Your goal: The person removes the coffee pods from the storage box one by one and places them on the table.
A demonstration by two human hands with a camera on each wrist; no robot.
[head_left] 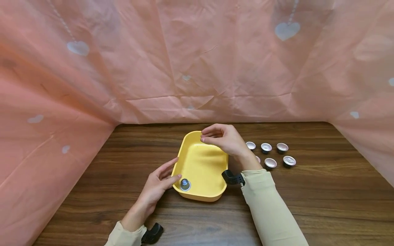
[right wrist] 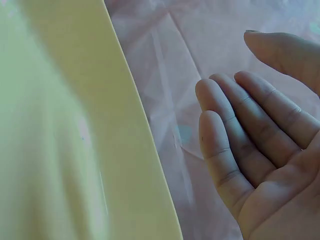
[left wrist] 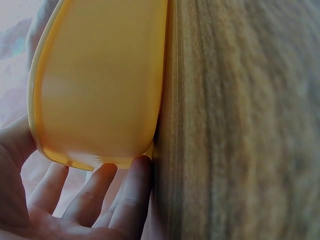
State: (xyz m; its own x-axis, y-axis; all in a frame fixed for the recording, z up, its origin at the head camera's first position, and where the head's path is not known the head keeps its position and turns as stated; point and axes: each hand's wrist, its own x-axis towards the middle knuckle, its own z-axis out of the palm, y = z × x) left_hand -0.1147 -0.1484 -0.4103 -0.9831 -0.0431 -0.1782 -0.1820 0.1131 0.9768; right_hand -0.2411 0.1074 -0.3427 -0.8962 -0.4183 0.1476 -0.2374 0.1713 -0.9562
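A yellow tray [head_left: 201, 167] with rounded corners and raised walls sits on the wooden table. My left hand [head_left: 158, 184] holds its near left side, thumb over the rim and fingers against the outer wall [left wrist: 100, 90]. Inside, by that thumb, a dark coffee capsule [head_left: 185, 185] stands with its narrow end up. Over the tray's far right part hovers my right hand [head_left: 227, 139], fingers slightly bent. In the right wrist view the palm [right wrist: 285, 200] faces the camera, and nothing lies between thumb and fingers.
Several coffee capsules, lids up, stand in two rows right of the tray, among them a far one [head_left: 282, 147] and a near one [head_left: 289, 161]. My right forearm partly hides one. Pink sheeting [head_left: 203, 68] hangs behind the wooden table [head_left: 323, 191] and at its sides.
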